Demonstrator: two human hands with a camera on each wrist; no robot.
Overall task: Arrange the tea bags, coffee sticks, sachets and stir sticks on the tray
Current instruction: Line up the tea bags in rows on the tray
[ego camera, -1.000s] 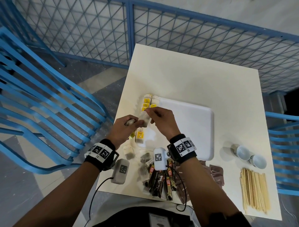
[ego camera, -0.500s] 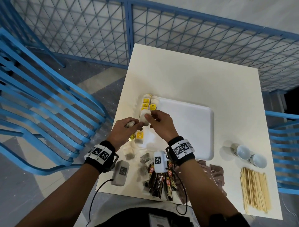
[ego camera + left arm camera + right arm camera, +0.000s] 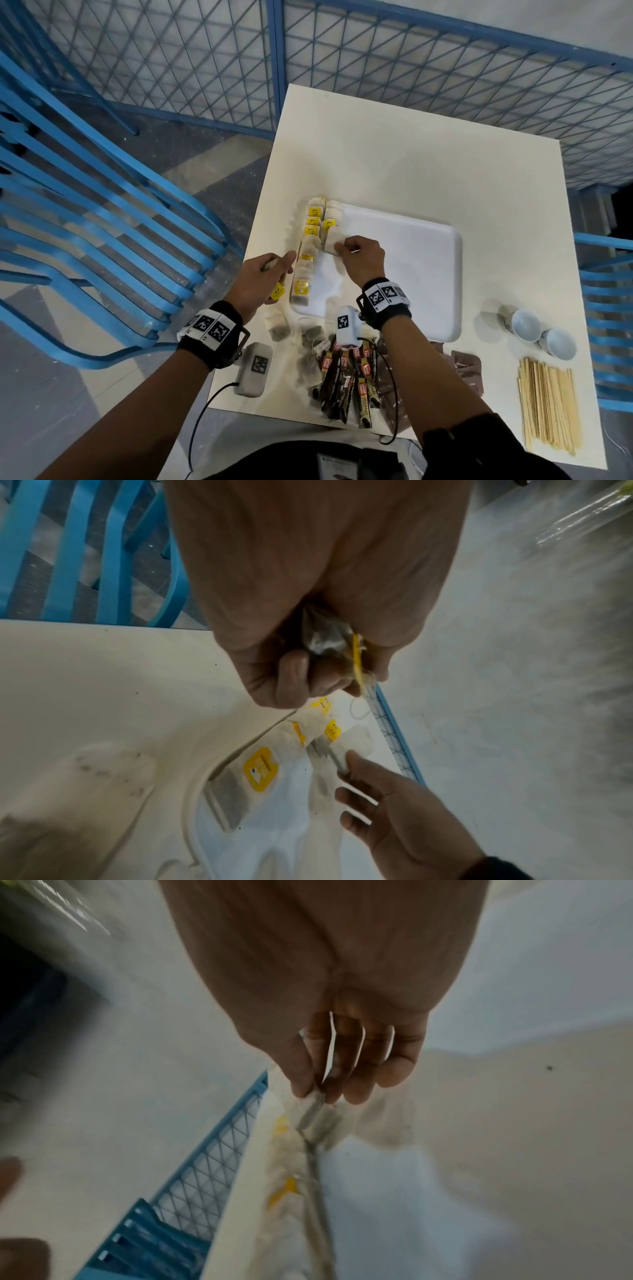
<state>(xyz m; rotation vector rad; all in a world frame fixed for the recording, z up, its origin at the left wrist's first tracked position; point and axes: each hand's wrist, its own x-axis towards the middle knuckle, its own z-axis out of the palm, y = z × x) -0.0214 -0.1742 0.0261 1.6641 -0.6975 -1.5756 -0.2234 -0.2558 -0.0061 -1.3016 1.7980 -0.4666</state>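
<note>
Tea-bag step: my right hand [image 3: 359, 257] pinches tea bag [image 3: 331, 242] onto tray [image 3: 428, 274] row, left of frame centre. Left hand [image 3: 265, 281] fingers curl round spare bag [image 3: 327, 639]. Next, I reckon: release, place spare.

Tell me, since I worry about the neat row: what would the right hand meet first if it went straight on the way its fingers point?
Probably the tea bags already lined up beyond the right hand, which pinches one tea bag against that row.

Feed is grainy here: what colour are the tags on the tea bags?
Yellow tags on white tea bags, clearest in the head view.
</note>
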